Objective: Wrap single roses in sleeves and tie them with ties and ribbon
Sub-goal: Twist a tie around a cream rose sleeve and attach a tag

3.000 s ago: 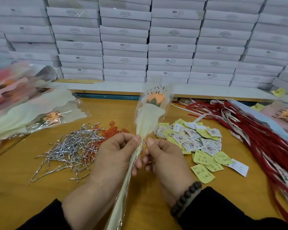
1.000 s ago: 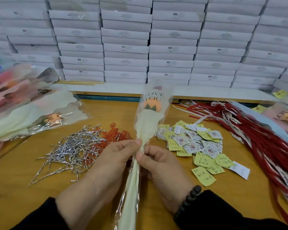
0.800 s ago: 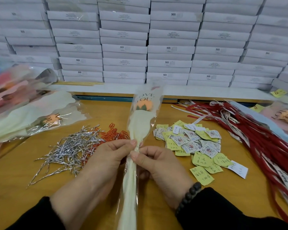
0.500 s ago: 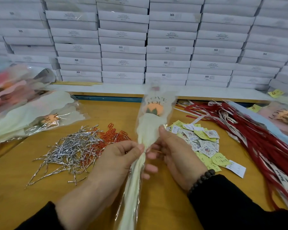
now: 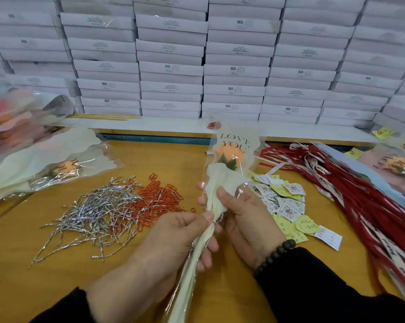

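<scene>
While my left hand (image 5: 173, 236) keeps its thumb and forefinger pinched on the gathered neck of the sleeve (image 5: 220, 190), where what looks like a thin tie sits, my right hand (image 5: 245, 215) is curled round the cream paper just above, thumb pressed on the front, other fingers behind. The sleeve runs from my lap up between both hands, tilted away from me above the table (image 5: 22, 241), with the orange rose (image 5: 229, 153) near its top behind the printed film. The risk I see is the twist: if my left pinch slackens, the tie could spring loose and the film flare open; if my right thumb squeezes too hard, the paper may crease or the stem may slide down. I cannot tell whether the tie is fully wound. Beyond my hands lie the silver ties (image 5: 96, 208) and orange clips (image 5: 157, 197) to the left, paper tags (image 5: 283, 206) to the right, red ribbon (image 5: 360, 197) farther right, finished sleeves (image 5: 40, 159) at far left, white boxes (image 5: 171, 66) behind. Half a second ago my right hand sat slightly lower; its thumb has crept up the paper, and three seconds ago both hands pinched at the neck together.
</scene>
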`<state>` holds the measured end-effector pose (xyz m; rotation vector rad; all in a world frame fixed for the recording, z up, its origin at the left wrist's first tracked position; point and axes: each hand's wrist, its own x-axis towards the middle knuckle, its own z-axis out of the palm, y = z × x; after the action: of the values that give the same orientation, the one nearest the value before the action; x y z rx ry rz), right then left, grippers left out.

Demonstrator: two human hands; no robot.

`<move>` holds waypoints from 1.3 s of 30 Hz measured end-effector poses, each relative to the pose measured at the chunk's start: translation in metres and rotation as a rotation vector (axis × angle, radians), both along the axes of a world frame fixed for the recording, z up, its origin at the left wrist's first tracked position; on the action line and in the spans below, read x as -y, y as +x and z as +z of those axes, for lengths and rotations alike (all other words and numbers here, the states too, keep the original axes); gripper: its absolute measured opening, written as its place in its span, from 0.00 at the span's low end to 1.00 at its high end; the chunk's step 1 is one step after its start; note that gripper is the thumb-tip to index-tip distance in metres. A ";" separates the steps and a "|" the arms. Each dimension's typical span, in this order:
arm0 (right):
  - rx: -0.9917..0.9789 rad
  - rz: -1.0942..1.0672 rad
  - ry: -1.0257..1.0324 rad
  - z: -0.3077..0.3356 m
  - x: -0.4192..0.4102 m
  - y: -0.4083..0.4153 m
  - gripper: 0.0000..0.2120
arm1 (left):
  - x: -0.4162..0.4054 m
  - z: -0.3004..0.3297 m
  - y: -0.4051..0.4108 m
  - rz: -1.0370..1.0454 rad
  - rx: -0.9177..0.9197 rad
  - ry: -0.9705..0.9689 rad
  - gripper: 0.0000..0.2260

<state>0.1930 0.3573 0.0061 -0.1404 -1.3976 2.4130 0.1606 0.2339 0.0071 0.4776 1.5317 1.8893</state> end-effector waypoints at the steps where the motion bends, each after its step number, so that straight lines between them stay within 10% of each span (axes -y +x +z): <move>1: 0.000 -0.005 0.009 -0.001 0.000 -0.001 0.11 | -0.001 0.000 0.000 0.023 -0.012 0.009 0.13; 14: 0.325 -0.261 0.480 0.026 -0.035 0.009 0.05 | 0.002 -0.002 -0.007 0.203 -0.041 0.035 0.15; 22: 0.811 -0.549 1.603 0.059 -0.141 0.051 0.08 | 0.005 0.000 -0.012 0.250 -0.021 0.056 0.13; 39: 1.228 -0.639 1.506 0.022 -0.201 0.085 0.09 | 0.006 0.000 -0.015 0.256 -0.025 0.045 0.12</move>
<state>0.2779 0.5584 0.0284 -1.4342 -2.5705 0.1833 0.1456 0.2283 0.0068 0.3386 1.6329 2.1222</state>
